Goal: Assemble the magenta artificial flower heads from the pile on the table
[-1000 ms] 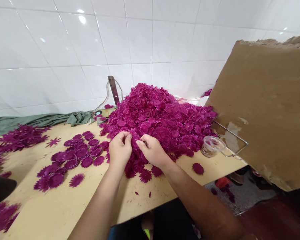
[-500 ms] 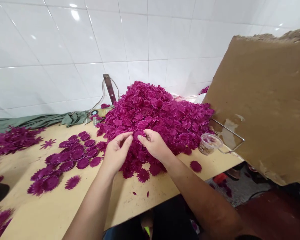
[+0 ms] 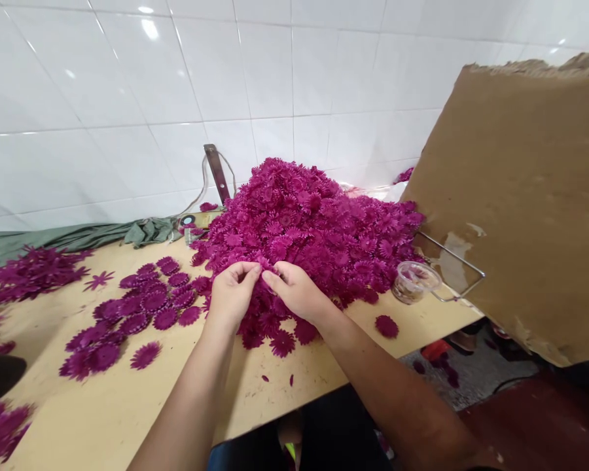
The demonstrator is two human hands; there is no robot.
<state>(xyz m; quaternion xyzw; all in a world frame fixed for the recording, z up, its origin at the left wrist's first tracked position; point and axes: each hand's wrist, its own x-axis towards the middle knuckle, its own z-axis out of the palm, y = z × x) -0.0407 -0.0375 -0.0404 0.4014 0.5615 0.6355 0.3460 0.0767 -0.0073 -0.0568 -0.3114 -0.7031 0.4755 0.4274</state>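
A large heap of magenta fabric flower heads (image 3: 304, 222) rises in the middle of a pale wooden table (image 3: 127, 405). Both my hands meet at the heap's near edge. My left hand (image 3: 233, 294) has its fingers curled and pinched together on a flower piece (image 3: 266, 264). Facing it, my right hand (image 3: 297, 291) pinches the same piece from the right, fingertip to fingertip. Loose flower heads lie under and around both wrists.
Flat flower layers (image 3: 137, 311) are spread left of my hands, with spiky petal pieces (image 3: 29, 271) further left. A small clear cup (image 3: 415, 281) stands right of the heap. A brown cardboard sheet (image 3: 520, 209) leans at the right. Green cloth (image 3: 78, 235) lies along the tiled wall.
My left hand's fingers, spread half a second ago, have curled shut against my right fingertips on the flower piece. Both hands stay at the heap's near edge.
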